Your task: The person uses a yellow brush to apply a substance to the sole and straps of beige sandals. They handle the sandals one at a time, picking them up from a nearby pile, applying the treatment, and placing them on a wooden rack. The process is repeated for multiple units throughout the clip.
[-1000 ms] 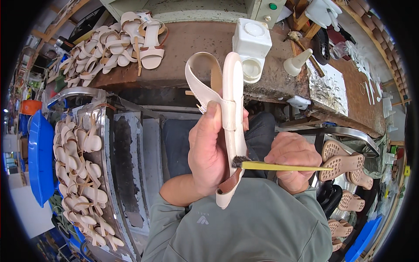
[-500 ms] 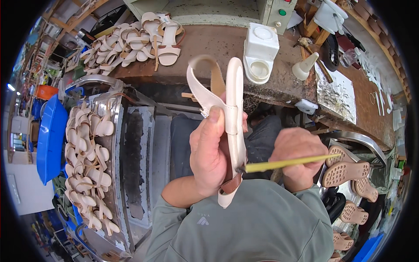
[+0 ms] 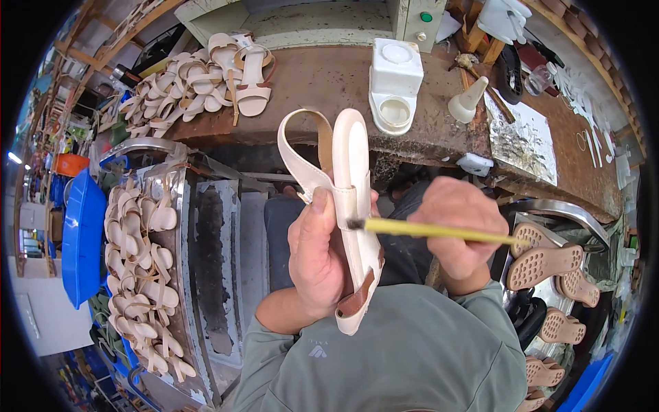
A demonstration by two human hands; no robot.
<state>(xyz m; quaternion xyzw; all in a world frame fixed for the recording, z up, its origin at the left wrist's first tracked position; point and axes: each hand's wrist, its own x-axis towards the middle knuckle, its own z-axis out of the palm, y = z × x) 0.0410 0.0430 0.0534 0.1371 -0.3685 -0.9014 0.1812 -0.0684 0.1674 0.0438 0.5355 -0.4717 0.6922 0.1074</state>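
The brush (image 3: 439, 232) handle's middle is buried in the right hand (image 3: 458, 230) (bristle detail too blurred).

small pale logo mark (image 3: 317, 351) on the grey-green shirt near the bottom, white box-shaped container (image 3: 396, 69) with a round lid on the brown surface (image 3: 329, 82), no signs or screens

Worn brown wooden workbench (image 3: 322, 82) bearing heaped cream strappy sandals (image 3: 199, 82), a white plastic glue pot (image 3: 395, 82) and a cone-shaped white bottle (image 3: 468, 101).
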